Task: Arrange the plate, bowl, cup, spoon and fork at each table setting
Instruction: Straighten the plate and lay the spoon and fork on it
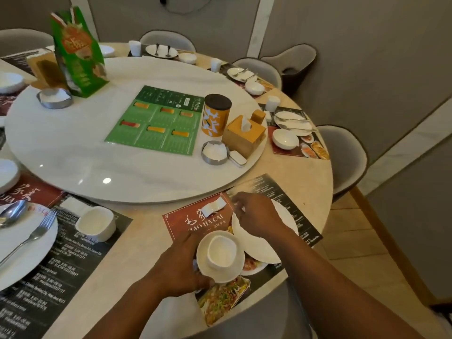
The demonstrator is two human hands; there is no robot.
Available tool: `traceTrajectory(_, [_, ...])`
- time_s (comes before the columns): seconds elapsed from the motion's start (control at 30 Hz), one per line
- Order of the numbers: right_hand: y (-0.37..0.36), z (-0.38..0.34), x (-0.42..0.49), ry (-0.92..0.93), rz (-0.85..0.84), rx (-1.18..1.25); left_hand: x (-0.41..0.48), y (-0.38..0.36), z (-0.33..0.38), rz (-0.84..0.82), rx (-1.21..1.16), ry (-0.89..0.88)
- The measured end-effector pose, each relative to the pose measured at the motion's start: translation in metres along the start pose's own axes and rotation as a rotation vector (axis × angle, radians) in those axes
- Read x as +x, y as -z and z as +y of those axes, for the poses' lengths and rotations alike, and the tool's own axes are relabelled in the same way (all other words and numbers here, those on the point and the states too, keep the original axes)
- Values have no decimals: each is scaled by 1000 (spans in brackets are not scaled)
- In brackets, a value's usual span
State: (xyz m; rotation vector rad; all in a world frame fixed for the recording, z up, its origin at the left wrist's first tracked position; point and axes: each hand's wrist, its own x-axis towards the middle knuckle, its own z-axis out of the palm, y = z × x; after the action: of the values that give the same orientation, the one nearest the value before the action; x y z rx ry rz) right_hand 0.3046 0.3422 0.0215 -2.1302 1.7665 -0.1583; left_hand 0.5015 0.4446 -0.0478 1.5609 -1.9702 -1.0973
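- Left hand (176, 267) grips the bowl (220, 275), with the cup (222, 252) loose inside, above the placemat (195, 223); any tilt could spill the cup out.
- Right hand (256, 216) curls on the plate (259, 248) at its far rim; the bowl overlaps it and they may clash.

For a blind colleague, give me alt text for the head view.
A person's left hand holds a white bowl with a cup inside, while the right hand holds a plate over a placemat on a round table.
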Motion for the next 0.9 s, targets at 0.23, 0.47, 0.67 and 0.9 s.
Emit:
traceTrajectory(0.23, [-47,20,75,168,-34,-183,2,-11,12,148,-176,194])
traceTrajectory(0.47, [-63,24,99,296,-102,-193,-3,-27,31,489,-251,532])
traceTrajectory(0.67, [-48,45,124,265,-76,-113,2,-29,47,578,-142,639])
traceTrajectory(0.9, [-12,108,167,111,-42,-18,19,-33,64,591,-137,673])
